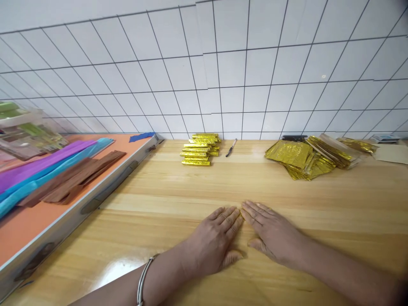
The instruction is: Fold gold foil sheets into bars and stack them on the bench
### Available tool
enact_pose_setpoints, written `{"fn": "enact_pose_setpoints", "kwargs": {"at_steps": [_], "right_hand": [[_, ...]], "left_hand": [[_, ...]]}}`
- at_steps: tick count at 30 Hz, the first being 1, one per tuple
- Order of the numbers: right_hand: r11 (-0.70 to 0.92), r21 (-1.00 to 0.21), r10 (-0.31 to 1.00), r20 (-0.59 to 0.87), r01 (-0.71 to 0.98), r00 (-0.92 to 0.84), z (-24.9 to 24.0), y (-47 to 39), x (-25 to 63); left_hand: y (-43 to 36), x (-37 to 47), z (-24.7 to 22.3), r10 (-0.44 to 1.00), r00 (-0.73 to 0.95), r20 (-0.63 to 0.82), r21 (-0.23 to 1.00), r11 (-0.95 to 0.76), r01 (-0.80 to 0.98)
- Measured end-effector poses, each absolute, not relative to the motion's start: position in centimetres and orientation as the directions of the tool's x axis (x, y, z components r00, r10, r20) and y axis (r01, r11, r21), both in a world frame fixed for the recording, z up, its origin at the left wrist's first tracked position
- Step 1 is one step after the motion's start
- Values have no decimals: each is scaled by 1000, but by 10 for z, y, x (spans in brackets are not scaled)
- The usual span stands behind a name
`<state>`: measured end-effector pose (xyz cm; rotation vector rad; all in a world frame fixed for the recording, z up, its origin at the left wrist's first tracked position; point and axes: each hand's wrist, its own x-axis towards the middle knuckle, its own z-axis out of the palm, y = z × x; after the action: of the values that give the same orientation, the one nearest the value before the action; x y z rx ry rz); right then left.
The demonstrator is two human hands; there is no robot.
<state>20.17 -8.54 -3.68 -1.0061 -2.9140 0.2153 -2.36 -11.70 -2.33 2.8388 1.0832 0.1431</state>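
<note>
My left hand (219, 236) lies flat on the wooden table, fingers stretched out and palm down, with a metal bangle (145, 276) on its wrist. Opposite it, my right hand (272, 233) is also flat, its fingers pointing toward the left fingertips. A sliver of gold foil (241, 216) shows between the two sets of fingertips; whatever else of it lies beneath the hands is hidden. Beyond the hands stands a pile of narrow folded gold foil strips (196, 153). Off to the right lies a loose stack of flat gold foil sheets (291, 155).
A pen (231, 148) lies beside the strips. More gold packets (333, 151) and a beige card (392, 154) sit at the back right. On the left, an orange-topped board (105, 178) carries brown paper (79, 176) and coloured sheets. A tiled wall (229, 68) closes off the back.
</note>
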Motion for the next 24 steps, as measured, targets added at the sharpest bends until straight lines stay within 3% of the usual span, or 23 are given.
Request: {"fn": "enact_pose_setpoints", "kwargs": {"at_steps": [17,24], "right_hand": [[728,-154,678,8,669,-735,-40,-91,269],[742,-68,670,41,667,-741,-37,-84,265]], "left_hand": [[-104,-53,-24,654,748,108,199,-752,629],[-89,-50,-19,659,739,137,262,-744,615]]}}
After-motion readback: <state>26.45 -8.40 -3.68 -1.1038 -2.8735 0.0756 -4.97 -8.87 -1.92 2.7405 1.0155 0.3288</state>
